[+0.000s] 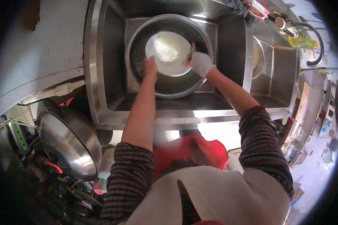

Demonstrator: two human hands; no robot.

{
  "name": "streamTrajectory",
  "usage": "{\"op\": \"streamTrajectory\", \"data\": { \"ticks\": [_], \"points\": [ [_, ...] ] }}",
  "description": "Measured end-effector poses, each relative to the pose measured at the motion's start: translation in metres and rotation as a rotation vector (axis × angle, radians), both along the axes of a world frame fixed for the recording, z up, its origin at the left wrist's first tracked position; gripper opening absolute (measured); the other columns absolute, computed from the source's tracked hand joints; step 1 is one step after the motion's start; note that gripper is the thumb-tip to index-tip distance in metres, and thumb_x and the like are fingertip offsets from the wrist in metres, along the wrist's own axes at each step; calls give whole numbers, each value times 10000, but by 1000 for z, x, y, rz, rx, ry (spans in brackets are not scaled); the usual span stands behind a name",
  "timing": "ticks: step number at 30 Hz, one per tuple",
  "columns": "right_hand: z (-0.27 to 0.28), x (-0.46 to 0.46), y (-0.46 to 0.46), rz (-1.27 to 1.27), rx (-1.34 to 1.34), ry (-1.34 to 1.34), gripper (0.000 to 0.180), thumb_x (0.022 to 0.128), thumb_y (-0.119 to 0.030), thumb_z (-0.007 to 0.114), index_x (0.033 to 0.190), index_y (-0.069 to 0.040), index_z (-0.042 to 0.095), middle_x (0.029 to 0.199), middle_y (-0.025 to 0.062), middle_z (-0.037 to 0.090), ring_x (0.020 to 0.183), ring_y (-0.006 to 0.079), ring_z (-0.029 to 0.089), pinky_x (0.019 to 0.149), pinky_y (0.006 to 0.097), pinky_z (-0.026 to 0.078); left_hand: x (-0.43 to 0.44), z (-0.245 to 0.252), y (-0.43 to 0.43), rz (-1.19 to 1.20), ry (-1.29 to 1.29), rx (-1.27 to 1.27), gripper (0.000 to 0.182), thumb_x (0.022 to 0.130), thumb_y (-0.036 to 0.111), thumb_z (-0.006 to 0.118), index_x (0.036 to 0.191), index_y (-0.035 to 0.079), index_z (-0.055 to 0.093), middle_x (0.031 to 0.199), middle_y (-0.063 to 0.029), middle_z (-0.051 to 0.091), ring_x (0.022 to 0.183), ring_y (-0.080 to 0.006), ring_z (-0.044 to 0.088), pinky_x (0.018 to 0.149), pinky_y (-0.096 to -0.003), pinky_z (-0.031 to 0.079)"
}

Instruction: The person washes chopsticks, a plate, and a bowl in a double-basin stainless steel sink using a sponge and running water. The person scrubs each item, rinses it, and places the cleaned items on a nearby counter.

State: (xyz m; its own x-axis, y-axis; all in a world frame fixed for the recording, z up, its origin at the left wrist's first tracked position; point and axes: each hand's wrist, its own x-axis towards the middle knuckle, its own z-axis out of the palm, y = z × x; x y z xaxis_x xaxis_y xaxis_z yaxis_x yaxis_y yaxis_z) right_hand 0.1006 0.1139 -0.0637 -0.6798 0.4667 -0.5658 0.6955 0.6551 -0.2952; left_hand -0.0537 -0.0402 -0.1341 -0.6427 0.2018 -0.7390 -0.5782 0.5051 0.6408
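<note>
A white plate point(167, 52), its middle bright with reflected light, is tilted over a large round metal basin point(169, 96). The basin sits in a stainless-steel sink point(231, 53). My left hand point(150, 67) grips the plate's lower left rim, thumb on the upper face. At the plate's right edge is my right hand point(200, 61), with a white glove or cloth covering its back. Its fingers are blurred and reddish against the plate, so whether they grip the rim or something small cannot be told.
A second sink compartment point(283, 73) on the right holds another round vessel point(259, 59). Dark scouring pads point(236, 6), a pink brush point(258, 9) and a yellowish bottle point(302, 42) line the back ledge. A large metal bowl point(70, 143) leans at lower left, below a white counter point(50, 47).
</note>
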Motion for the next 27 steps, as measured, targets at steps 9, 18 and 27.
{"op": "streamTrajectory", "data": {
  "ticks": [9, 18, 27],
  "points": [
    [-43, -58, -64, 85, 77, 430, 273, 909, -346, 601, 1039, -118, 681, 1048, 117, 663, 1033, 267, 624, 838, 377, 520, -12, -18, -13, -252, 400, 151, 433, 881, 246, 564, 1237, 2, 597, 1082, -218, 675, 998, -317, 653, 908, -435, 482],
    [-32, -35, -19, 246, 330, 226, 251, 893, -253, 625, 1070, -78, 661, 1000, 144, 632, 971, 291, 610, 851, 391, 500, -9, -8, -9, -137, 265, 150, 451, 878, 232, 542, 1265, 3, 575, 1097, -216, 675, 963, -349, 664, 887, -443, 494],
    [-47, 4, -10, -38, 287, 156, 574, 665, -405, 827, 1110, -63, 702, 1078, 209, 618, 1015, 366, 625, 861, 441, 524, -7, -12, -13, -166, 237, 94, 425, 855, 174, 532, 1237, -7, 568, 1043, -181, 679, 852, -316, 690, 620, -423, 539]
  ]
}}
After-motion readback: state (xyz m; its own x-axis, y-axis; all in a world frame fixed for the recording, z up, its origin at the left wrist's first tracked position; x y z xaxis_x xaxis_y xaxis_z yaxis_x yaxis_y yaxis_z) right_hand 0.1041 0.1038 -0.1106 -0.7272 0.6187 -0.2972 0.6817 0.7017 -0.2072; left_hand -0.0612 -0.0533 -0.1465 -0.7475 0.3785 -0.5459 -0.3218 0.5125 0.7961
